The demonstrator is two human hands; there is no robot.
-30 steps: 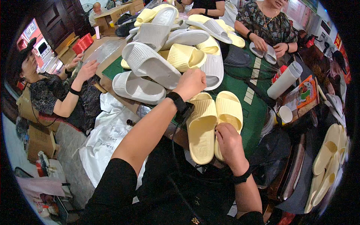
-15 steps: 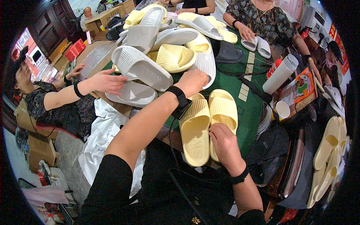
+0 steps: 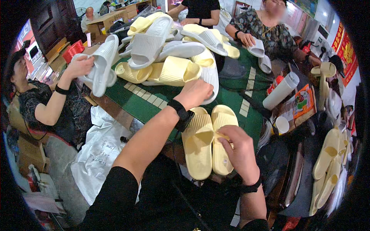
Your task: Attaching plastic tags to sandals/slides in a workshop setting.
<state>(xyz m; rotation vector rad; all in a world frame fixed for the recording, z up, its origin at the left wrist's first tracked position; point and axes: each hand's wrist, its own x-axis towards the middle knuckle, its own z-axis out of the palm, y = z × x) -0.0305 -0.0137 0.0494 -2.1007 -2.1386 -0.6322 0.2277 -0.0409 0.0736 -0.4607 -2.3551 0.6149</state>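
Two yellow slippers stand side by side before me, a left one (image 3: 197,154) and a right one (image 3: 222,156), toes pointing away. My right hand (image 3: 242,148) hangs over the right slipper, its fingers bent and thumb drawn in near the strap; whatever they pinch is too small to make out. A small pale mark shows on that slipper's sole near the heel. Beyond the pair, my left hand (image 3: 195,93) is closed against the near edge of a grey slipper (image 3: 210,79) at the heap's side. Its fingertips are hidden, so its grip is unclear.
Grey and yellow slippers form a heap (image 3: 165,42) on the green table (image 3: 135,109). A co-worker's hand (image 3: 81,65) at left holds grey slippers (image 3: 103,65); another person's hand rests at grey slippers (image 3: 256,47). A white roll (image 3: 281,90) and paper cup (image 3: 282,125) stand right.
The co-worker at left has lifted grey slippers off the heap and drawn them leftward. My right hand has lifted slightly from the right yellow slipper's strap. My left hand stays by the grey slipper.
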